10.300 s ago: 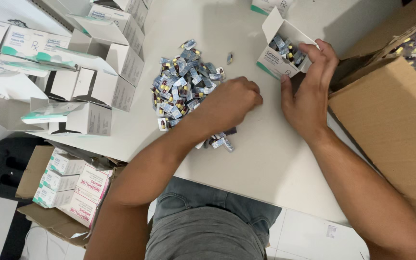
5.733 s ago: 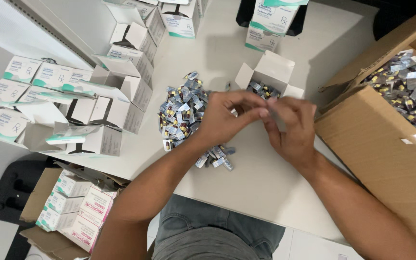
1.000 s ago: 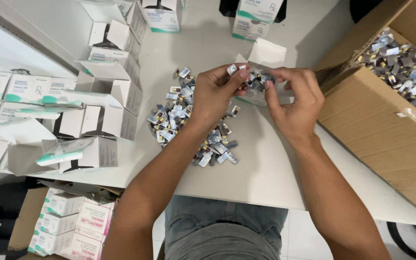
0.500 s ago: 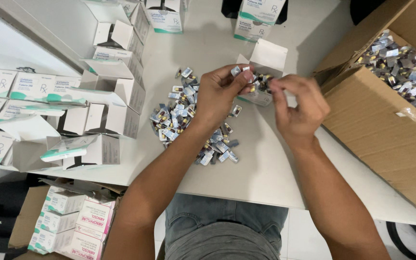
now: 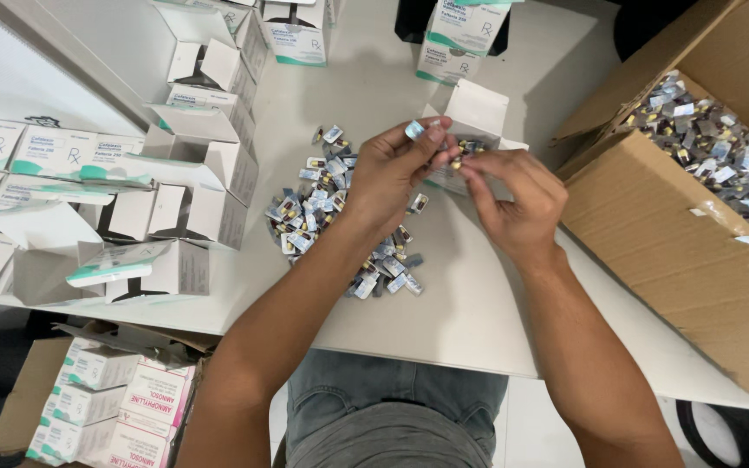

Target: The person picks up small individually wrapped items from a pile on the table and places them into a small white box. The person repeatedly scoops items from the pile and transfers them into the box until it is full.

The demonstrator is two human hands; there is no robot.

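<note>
A left hand (image 5: 392, 173) curls closed around a bunch of foil capsule packets (image 5: 415, 130), while the right hand (image 5: 513, 204) pinches at them from three o'clock. The open white carton (image 5: 477, 108) sits at twelve o'clock; loose packets (image 5: 322, 204) litter the worktop (image 5: 478, 295) at nine.

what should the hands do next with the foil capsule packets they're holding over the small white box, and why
Probably lower the foil capsule packets pinched between left hand and right hand into the open small white carton just behind them: its flap stands up and it already holds packets.
</note>
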